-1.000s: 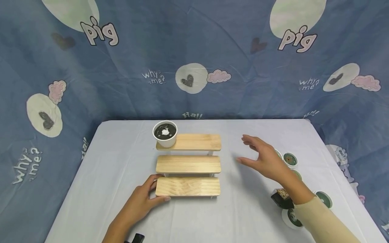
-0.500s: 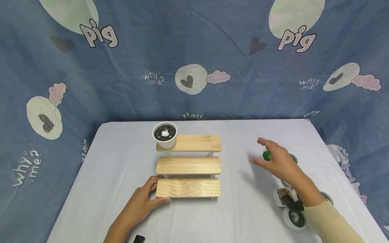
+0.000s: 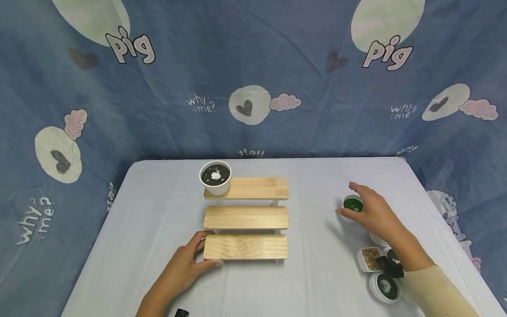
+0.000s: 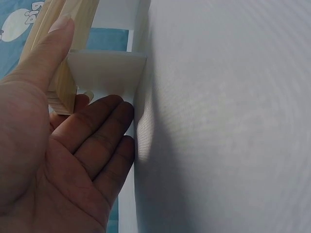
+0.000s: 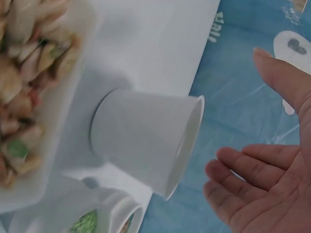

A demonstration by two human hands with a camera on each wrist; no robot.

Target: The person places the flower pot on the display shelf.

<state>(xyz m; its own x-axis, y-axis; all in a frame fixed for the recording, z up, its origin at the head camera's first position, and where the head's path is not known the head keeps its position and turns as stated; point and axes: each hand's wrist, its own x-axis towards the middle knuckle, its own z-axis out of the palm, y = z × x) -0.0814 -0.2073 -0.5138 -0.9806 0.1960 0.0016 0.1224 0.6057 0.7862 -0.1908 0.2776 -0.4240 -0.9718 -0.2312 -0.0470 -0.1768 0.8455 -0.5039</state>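
A three-step wooden stand [image 3: 245,247] with pale uprights stands mid-table. My left hand [image 3: 182,266] grips the left end of its lowest step; in the left wrist view the thumb [image 4: 53,48] lies on the wood and a finger reaches behind it. A white cup [image 3: 215,189] with dark contents and a white figure sits on the top step's left end. At the right, my right hand [image 3: 374,213] reaches around a white cup with green contents [image 3: 352,203], thumb and fingers spread. In the right wrist view the hand is apart from the white cup [image 5: 141,138].
Near the right forearm stand a small square white tray [image 3: 361,260] of brown bits, a black object [image 3: 390,267] and a white cup [image 3: 380,296] with dark green contents. Other cups are partly hidden. A printed blue cloth [image 3: 309,123] hangs behind the white-covered table.
My right hand has moved right, to around the green-filled cup, uncovering the square tray. My left hand stays on the lowest step.
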